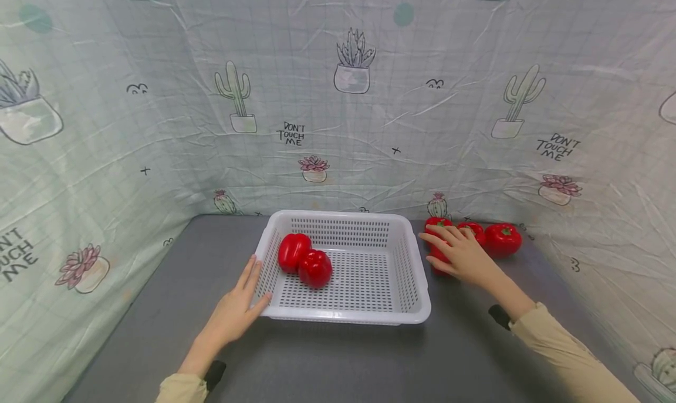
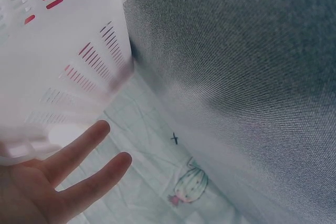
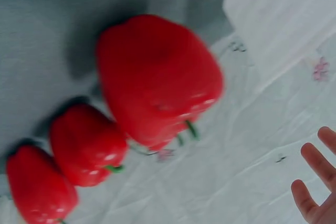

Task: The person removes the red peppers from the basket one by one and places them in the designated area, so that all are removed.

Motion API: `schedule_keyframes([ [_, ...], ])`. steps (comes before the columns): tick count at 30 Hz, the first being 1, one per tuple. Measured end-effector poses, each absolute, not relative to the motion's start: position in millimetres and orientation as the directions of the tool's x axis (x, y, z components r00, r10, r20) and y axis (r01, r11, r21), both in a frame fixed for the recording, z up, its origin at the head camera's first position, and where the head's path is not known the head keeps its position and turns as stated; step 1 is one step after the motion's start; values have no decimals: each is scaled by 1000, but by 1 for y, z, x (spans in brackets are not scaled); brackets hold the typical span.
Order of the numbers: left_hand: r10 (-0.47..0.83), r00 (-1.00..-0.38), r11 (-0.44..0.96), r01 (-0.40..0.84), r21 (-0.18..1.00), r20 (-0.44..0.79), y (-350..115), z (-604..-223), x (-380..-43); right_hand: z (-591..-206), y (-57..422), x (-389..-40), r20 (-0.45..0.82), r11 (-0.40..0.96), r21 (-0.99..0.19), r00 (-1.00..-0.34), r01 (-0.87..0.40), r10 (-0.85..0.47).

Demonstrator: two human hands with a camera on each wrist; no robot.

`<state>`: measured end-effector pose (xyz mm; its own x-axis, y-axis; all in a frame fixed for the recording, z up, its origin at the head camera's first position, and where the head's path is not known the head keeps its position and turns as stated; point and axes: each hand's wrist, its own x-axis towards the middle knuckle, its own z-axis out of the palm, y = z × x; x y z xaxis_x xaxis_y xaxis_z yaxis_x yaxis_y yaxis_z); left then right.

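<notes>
A white perforated plastic basket (image 1: 338,316) stands on the grey table, with two red bell peppers (image 1: 315,268) side by side in its left part. My left hand (image 1: 232,309) lies along the basket's left wall, fingers straight and the thumb at the near left corner. In the left wrist view, two fingers (image 2: 100,182) extend past the basket's rim. To the right of the basket, my right hand (image 1: 462,253) is over several red bell peppers (image 1: 503,240), fingers spread and holding nothing. The hand partly hides the nearer peppers. Green stems show on the large foreground pepper (image 3: 157,77) in the right wrist view.
A pale cloth curtain (image 1: 401,156) printed with cacti and potted plants hangs behind the table and along both sides. The right-hand peppers sit close to its foot. Grey table surface (image 1: 338,362) extends in front of the basket.
</notes>
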<state>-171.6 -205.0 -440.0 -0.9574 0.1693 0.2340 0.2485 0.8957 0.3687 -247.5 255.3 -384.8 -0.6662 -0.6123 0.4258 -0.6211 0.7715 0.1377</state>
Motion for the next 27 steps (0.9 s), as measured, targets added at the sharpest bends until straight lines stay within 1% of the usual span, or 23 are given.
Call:
schedule_keyframes([
  [4, 173, -955, 893, 255, 371, 240, -205, -440, -171, -375, 242, -244, 438, 734, 183, -615, -654, -656],
  [16, 178, -956, 892, 258, 371, 235, -204, -437, -171, -345, 194, -246, 470, 635, 222, -489, -740, -734],
  [19, 175, -957, 893, 253, 372, 230, -204, -438, -171, -344, 179, -247, 460, 627, 211, -490, -750, -741],
  [27, 180, -956, 895, 257, 365, 231, -206, -438, -171, -344, 145, -250, 411, 626, 149, -528, -765, -743],
])
